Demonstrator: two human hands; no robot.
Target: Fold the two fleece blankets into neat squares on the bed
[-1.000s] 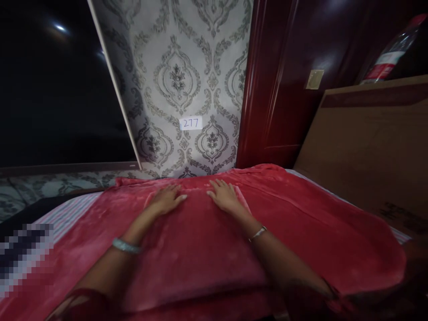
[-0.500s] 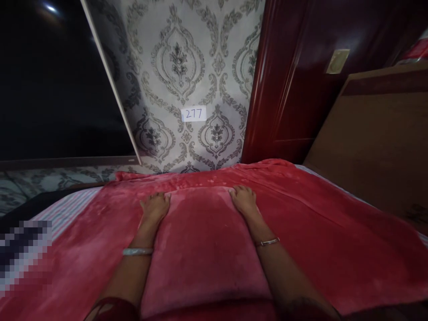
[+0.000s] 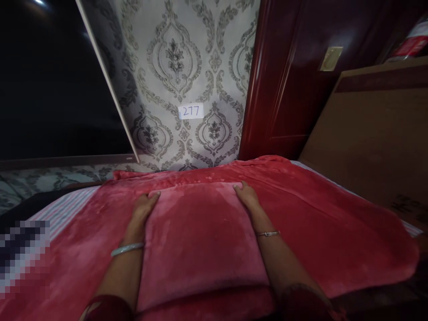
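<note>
A plush red blanket (image 3: 200, 240) lies in front of me, with a lighter pink-red folded section in its middle. My left hand (image 3: 145, 206) is at the far left corner of that fold, thumb lying on top and the other fingers curled out of sight around the edge. At the far right corner, my right hand (image 3: 246, 195) pinches the fold with its thumb over the top, fingers mostly hidden. A pale bangle circles my left wrist and a thin metal one my right.
Under the blanket shows a striped sheet (image 3: 75, 205). A large dark screen (image 3: 60, 89) stands at the left. Patterned wallpaper bears a paper label (image 3: 191, 111) marked 277. At right are a dark red wooden panel (image 3: 284, 89) and a big cardboard box (image 3: 374, 129).
My left hand has shifted left and its fingers have gone from lying on top to around the fold's edge. The right hand's fingers have also curled around its corner.
</note>
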